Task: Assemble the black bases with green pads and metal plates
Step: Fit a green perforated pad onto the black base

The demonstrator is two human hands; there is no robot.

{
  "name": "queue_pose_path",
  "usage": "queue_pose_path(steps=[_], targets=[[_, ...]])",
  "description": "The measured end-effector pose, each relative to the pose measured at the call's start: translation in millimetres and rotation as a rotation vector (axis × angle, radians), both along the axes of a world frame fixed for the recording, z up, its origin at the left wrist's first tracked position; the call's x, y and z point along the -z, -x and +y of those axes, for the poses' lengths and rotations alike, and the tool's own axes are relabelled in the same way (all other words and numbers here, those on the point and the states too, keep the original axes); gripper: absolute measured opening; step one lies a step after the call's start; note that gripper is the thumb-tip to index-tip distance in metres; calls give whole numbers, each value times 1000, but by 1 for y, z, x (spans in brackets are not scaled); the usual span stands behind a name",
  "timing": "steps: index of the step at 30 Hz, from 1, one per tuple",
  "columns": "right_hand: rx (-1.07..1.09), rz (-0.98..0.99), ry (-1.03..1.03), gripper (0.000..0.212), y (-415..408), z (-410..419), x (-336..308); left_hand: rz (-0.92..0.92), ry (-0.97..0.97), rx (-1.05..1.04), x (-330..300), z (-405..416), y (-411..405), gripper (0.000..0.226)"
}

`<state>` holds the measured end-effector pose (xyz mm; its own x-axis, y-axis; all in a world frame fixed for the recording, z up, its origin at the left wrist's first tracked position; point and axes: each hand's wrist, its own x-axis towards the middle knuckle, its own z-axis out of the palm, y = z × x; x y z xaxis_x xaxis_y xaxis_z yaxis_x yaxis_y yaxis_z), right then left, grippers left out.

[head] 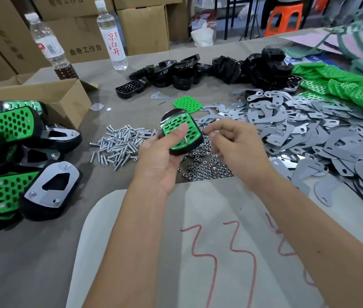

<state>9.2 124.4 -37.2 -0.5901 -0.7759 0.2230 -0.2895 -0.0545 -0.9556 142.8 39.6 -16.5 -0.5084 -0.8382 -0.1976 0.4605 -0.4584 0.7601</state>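
Head view: base (181, 135) in left hand (162, 156).

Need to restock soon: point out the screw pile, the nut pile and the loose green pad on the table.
screw pile (119, 142): head view, middle of heap.
nut pile (207, 168): head view, centre of heap.
loose green pad (187, 104): head view, its perforated face.

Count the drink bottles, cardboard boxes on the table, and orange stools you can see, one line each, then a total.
Bottles: 2
Open cardboard box on the table: 1
Orange stool: 1
Total: 4
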Motion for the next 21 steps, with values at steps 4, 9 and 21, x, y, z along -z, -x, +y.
queue_pose_path(steps=[4,9,21], targets=[[-125,-369,-60,35,0,-3,-4,6,24,54,3,3,2,47],[-148,-333,-42,29,3,0,-5,-26,183,105,8,11,8,51],[-147,-302,99,17,0,3,-4,-313,225,247,4,3,-3,57]])
